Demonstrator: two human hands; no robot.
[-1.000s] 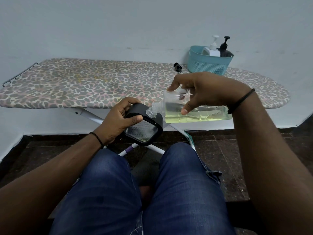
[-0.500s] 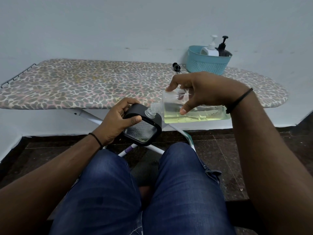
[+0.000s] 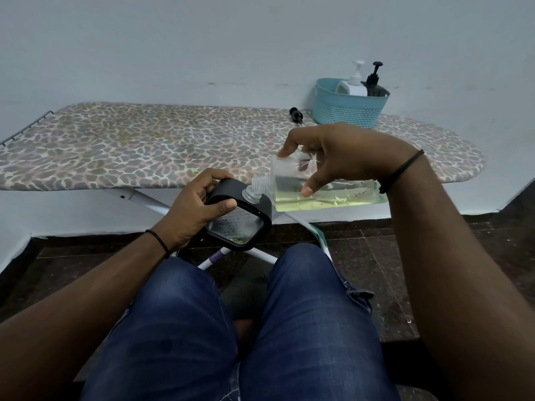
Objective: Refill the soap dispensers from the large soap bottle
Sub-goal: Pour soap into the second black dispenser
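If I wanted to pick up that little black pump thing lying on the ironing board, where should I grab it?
Probably pinch the black pump top across its thicker black end, coming straight down from above. It lies flat on the ironing board, thin tube pointing toward you, beside the blue basket, so the basket side looks tight for fingers.

The ironing board (image 3: 144, 146) is spread across the middle, from 9 o'clock to 3 o'clock, with the wall behind it. The basket (image 3: 347, 111) is set on the board's far end at 1 o'clock; two pump bottles (image 3: 351, 88) are stood inside it. A pump head (image 3: 296, 114) is laid on the board just left of the basket. Before the board, the soap dispenser (image 3: 240, 224) is held by the left hand (image 3: 194, 215) at centre. The large soap bottle (image 3: 327, 192) is held sideways by the right hand (image 3: 338, 157) at its 3 o'clock, neck met with the dispenser's opening. The knees (image 3: 231, 328) are placed below at 6 o'clock.
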